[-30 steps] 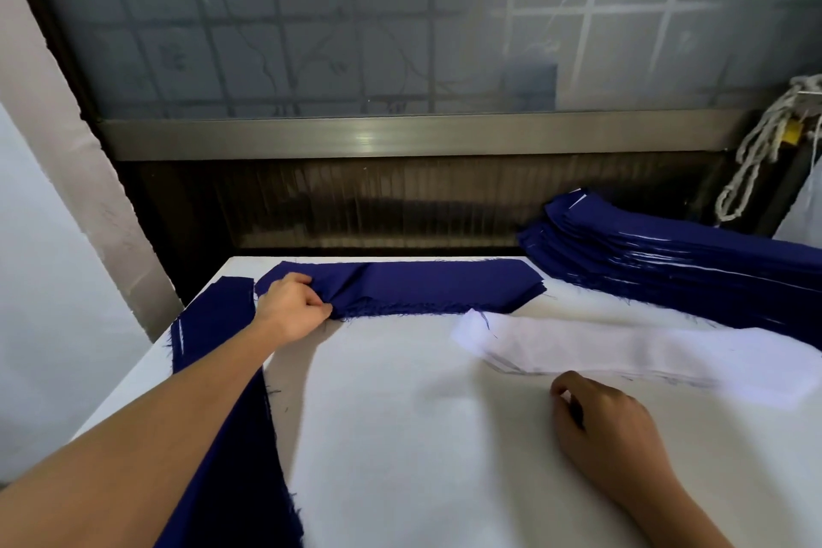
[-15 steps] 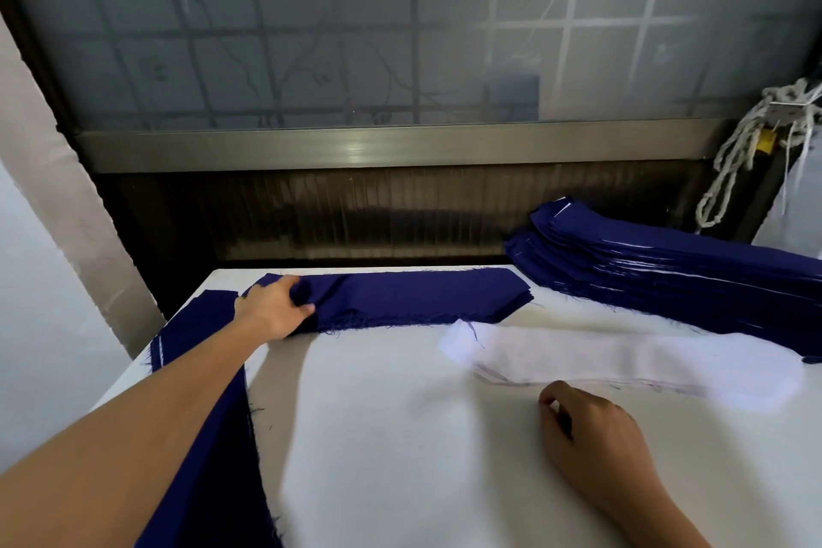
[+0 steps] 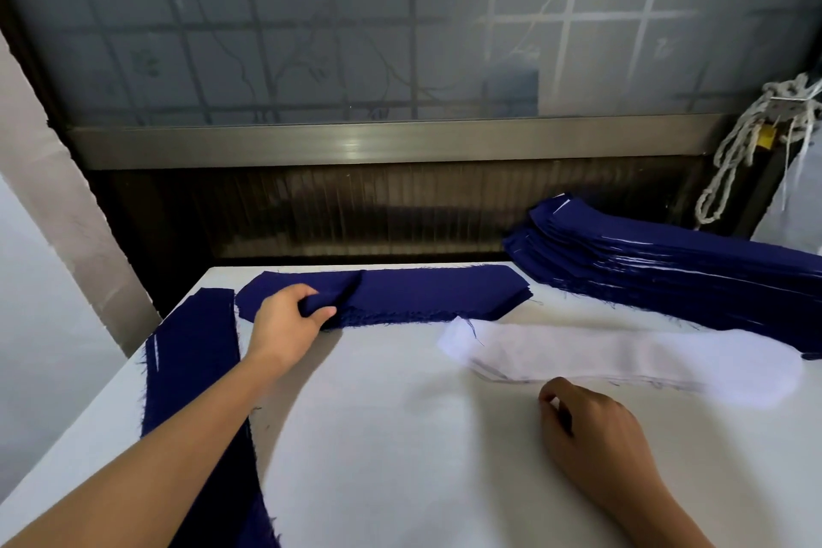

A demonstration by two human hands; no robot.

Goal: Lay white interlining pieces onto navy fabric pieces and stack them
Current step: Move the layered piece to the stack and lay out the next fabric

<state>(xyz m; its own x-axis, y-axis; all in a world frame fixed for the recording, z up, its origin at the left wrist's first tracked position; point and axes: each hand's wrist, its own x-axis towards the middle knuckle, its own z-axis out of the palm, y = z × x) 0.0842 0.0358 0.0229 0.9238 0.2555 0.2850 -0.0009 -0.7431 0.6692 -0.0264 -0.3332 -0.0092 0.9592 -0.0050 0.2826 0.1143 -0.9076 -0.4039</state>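
Head view. A navy fabric piece [image 3: 422, 294] lies flat at the far edge of the white table [image 3: 400, 481], its long axis running left to right and its right end cut to a blunt point – frayed threads show along the near edge. Its left end is pinched between thumb and curled fingers of the left hand [image 3: 284, 320], and a small fold of the top layer is raised there. A second navy strip [image 3: 191, 369] is laid along the left table edge, its long axis running from far to near, partly covered by the forearm. The white interlining pieces [image 3: 622, 356] are piled just right of centre, long axis left to right, ends rounded, edges slightly offset. Behind them, a tall navy stack [image 3: 667, 267] is set at the right rear, with thin white layers visible between the plies. The right hand [image 3: 596, 445] rests on the table just before the interlining, fingers curled under – whether anything is held cannot be told.
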